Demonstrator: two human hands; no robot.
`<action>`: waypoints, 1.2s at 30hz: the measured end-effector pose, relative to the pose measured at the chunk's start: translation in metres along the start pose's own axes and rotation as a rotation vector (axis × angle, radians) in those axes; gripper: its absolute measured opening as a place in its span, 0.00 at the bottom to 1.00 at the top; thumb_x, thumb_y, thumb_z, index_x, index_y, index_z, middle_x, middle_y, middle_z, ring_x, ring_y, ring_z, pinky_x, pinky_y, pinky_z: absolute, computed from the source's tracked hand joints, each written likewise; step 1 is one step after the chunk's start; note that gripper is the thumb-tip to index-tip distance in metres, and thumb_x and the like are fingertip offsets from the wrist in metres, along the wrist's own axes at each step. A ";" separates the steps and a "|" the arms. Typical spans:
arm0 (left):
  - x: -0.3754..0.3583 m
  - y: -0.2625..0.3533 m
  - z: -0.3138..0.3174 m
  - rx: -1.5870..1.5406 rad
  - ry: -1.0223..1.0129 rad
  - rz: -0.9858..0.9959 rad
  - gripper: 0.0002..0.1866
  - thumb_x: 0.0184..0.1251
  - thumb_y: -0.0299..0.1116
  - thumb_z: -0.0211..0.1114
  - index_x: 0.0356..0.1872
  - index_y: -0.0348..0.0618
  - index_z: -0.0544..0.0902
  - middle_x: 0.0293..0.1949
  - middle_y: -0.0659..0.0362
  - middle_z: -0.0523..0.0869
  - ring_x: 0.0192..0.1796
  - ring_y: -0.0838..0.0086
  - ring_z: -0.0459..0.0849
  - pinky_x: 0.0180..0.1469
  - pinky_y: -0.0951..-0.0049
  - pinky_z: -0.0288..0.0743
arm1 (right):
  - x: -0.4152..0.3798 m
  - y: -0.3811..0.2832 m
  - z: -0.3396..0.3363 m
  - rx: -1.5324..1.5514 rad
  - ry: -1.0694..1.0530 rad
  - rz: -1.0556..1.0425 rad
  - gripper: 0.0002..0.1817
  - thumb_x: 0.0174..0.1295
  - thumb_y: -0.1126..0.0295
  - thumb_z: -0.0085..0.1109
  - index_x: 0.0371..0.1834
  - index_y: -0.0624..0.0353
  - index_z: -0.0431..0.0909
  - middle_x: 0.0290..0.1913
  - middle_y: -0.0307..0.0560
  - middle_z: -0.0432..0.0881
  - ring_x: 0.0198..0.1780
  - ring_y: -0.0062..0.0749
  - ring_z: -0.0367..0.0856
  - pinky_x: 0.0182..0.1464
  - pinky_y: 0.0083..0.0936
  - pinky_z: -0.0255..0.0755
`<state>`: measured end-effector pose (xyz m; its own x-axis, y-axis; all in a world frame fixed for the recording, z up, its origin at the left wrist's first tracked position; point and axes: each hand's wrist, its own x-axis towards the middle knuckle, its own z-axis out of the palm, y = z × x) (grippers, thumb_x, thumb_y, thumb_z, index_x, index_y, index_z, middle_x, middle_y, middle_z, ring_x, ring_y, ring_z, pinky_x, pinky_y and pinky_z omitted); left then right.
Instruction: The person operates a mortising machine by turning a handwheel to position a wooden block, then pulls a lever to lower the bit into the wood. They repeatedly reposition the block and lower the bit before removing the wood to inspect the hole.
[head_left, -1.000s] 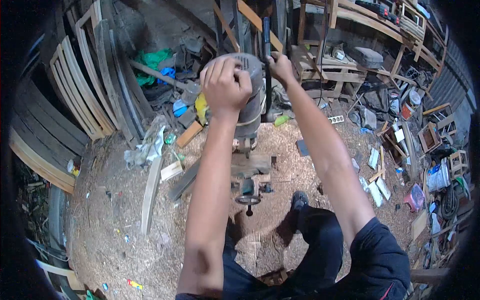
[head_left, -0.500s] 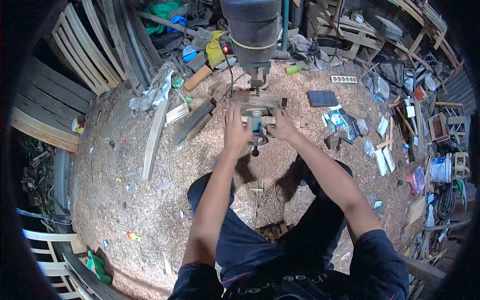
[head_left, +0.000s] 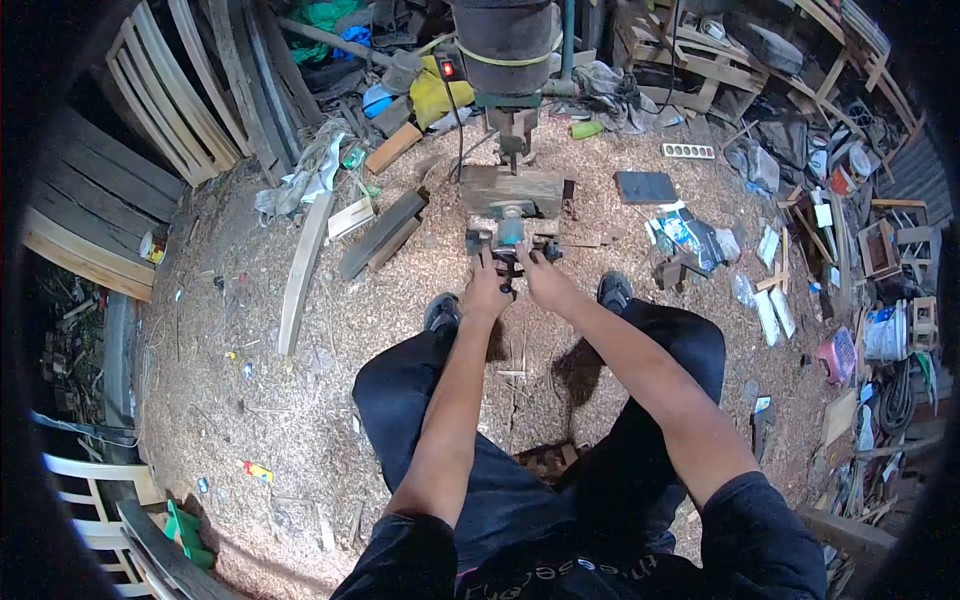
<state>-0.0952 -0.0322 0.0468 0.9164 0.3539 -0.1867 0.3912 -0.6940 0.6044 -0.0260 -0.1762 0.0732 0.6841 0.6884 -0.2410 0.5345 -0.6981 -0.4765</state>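
Note:
Straight ahead stands a drilling machine with a dark motor housing [head_left: 503, 65] and a chuck [head_left: 514, 126] pointing down. Below it, a wooden block [head_left: 512, 186] lies crosswise, held against a metal vise [head_left: 511, 230]. At the near side of that vise is a dark handwheel, largely covered by my fingers. My left hand [head_left: 487, 291] is curled on the wheel's left side, near a black knob [head_left: 507, 289]. On the right side, my right hand [head_left: 545, 280] also rests on the wheel with bent fingers. Parts of both grips are hidden.
Dark timber pieces [head_left: 385, 235] and a long pale board [head_left: 306, 270] lie to the left on shavings. A dark flat block [head_left: 645, 187] and plastic packets [head_left: 685, 240] lie to the right. A power cord [head_left: 459, 135] hangs beside the machine. My shoes [head_left: 615, 290] flank the machine.
Both hands have come back toward me, from beside the wooden block and vise to the handwheel. The block is now more fully in view, and my knees have spread a little.

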 end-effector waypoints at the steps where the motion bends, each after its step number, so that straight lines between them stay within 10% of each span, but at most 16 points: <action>1: 0.005 -0.005 0.005 0.062 0.027 0.015 0.60 0.46 0.29 0.77 0.77 0.35 0.44 0.73 0.35 0.61 0.68 0.43 0.72 0.67 0.56 0.74 | 0.001 0.001 0.002 -0.028 -0.007 -0.007 0.43 0.61 0.82 0.48 0.81 0.58 0.43 0.72 0.76 0.61 0.66 0.65 0.73 0.67 0.46 0.71; 9: 0.016 -0.021 0.019 0.108 0.025 0.032 0.60 0.46 0.27 0.76 0.78 0.34 0.43 0.64 0.32 0.73 0.56 0.41 0.82 0.59 0.53 0.79 | 0.006 -0.002 0.008 -0.071 -0.017 -0.024 0.53 0.55 0.79 0.63 0.81 0.64 0.38 0.69 0.81 0.62 0.63 0.65 0.75 0.63 0.44 0.76; 36: 0.010 -0.013 -0.027 0.098 0.082 0.046 0.36 0.59 0.24 0.64 0.71 0.43 0.67 0.54 0.42 0.84 0.55 0.45 0.83 0.56 0.51 0.79 | 0.037 0.026 0.026 0.070 0.196 -0.170 0.45 0.62 0.71 0.59 0.80 0.62 0.46 0.70 0.78 0.62 0.65 0.67 0.73 0.65 0.45 0.73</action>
<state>-0.0934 -0.0022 0.0581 0.9253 0.3673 -0.0940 0.3586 -0.7675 0.5314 0.0003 -0.1632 0.0302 0.6742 0.7385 0.0125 0.6190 -0.5558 -0.5549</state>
